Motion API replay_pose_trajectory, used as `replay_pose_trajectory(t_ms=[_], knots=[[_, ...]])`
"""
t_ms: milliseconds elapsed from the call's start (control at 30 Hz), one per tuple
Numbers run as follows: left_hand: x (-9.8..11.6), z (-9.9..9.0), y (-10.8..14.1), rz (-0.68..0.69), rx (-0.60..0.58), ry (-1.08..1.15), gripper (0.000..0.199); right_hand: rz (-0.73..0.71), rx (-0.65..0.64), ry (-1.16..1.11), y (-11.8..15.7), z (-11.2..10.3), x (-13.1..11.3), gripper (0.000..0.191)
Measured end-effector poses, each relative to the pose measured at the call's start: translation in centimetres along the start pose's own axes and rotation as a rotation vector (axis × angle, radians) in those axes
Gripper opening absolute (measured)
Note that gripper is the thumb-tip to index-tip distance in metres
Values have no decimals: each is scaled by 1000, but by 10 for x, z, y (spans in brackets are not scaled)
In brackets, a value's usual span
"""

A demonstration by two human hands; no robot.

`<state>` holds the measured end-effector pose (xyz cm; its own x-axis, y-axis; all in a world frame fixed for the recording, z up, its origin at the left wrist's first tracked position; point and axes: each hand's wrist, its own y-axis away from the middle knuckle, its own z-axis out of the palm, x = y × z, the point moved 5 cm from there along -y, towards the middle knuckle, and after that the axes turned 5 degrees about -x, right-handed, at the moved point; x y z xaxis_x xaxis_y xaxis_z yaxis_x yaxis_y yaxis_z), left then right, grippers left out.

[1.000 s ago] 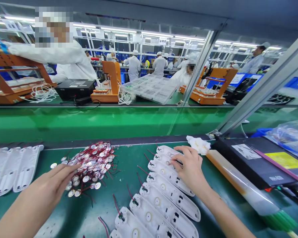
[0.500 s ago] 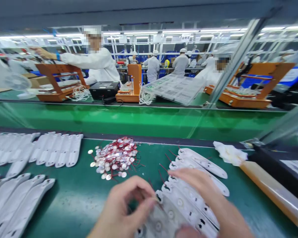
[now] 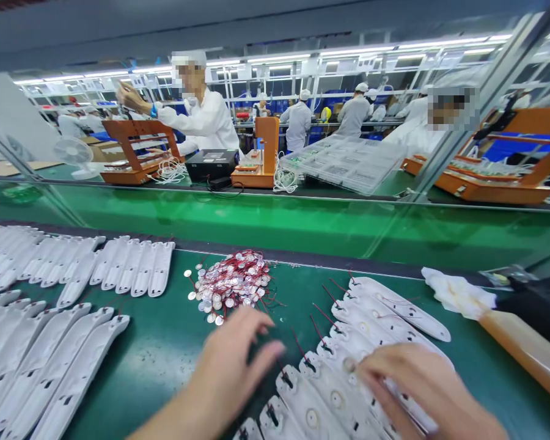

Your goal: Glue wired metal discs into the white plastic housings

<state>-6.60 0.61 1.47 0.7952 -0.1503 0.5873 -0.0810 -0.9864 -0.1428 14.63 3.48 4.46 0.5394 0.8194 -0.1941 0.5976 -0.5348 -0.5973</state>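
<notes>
My left hand [image 3: 238, 363] is over the green bench, just in front of a pile of small round discs with red wires [image 3: 233, 278]. Its thumb and fingers are apart, with nothing visible between them. Over the right-hand row of white plastic shells [image 3: 318, 391] is my right hand [image 3: 426, 385], its fingers bent and close together. Their tips are beside a round disc [image 3: 349, 365] in one shell; whether they grip anything is hidden. Similar discs sit in neighbouring shells, and red wires [image 3: 318, 330] stick out from the shells' ends.
More white shells [image 3: 87, 354] lie in rows at the left. A crumpled white wrapping [image 3: 458, 293] and a brown roll [image 3: 527, 351] are at the right. Beyond a green strip [image 3: 256, 217] stand orange fixtures [image 3: 266, 153], a black box [image 3: 212, 164] and co-workers in white [image 3: 211, 122].
My left hand has left the shells, opened its fingers and moved towards the disc pile. My right hand has shifted right with fingertips lower on the shells. The view has turned slightly left.
</notes>
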Motion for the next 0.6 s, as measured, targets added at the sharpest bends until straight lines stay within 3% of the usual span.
replay_pose_trajectory(t_ms=[67, 133, 233, 367, 600], knots=[[-32, -14, -7, -121, 30, -307, 15, 178, 67, 72, 3, -10, 39, 15], [-61, -21, -12, -196, 23, -512, 21, 267, 102, 142, 9, -16, 67, 21], [-87, -20, -14, -222, -10, -525, 26, 384, 10, 162, 18, -8, 89, 23], [-91, -19, -10, -178, 14, -437, 31, 513, -105, 152, 24, 16, 84, 18], [-86, -41, -8, -53, 142, -398, 41, 494, -234, 142, 25, 36, 84, 19]])
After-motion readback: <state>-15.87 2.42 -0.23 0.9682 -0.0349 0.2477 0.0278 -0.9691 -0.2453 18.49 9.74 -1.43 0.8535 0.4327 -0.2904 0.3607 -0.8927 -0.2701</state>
